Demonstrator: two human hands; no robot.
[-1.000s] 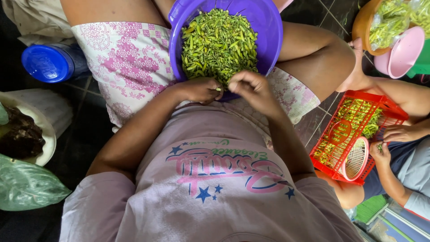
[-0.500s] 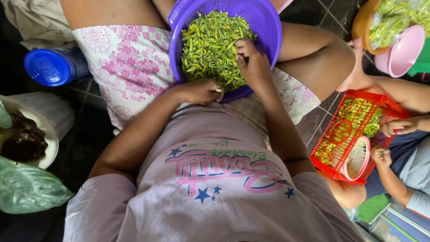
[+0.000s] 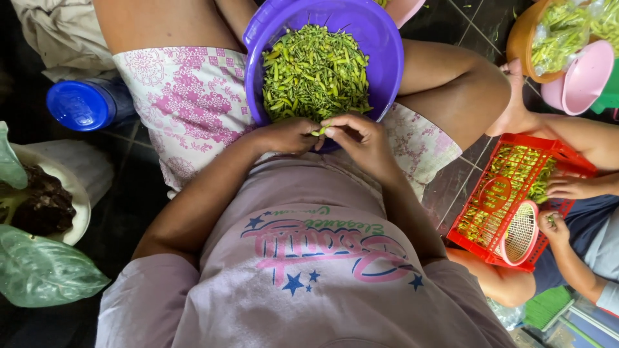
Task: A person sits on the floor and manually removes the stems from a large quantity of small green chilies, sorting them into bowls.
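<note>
Seen from the head camera, a single green chilli (image 3: 320, 131) is pinched between both hands at the near rim of a purple basin (image 3: 387, 64) that rests on the lap. The left hand (image 3: 287, 136) is closed on one end of it, the right hand (image 3: 361, 138) on the other, fingertips drawn together. Half a second ago the right hand was stretched into the heaped green chillies (image 3: 314, 71); it is now drawn back to meet the left, which suggests a fresh one has been fetched for working. A blue-lidded jar (image 3: 80, 104) lies on the dark tiled floor (image 3: 135, 193) to the left. At the right, another person's hands (image 3: 567, 187) are occupied over a red basket (image 3: 516, 200).
</note>
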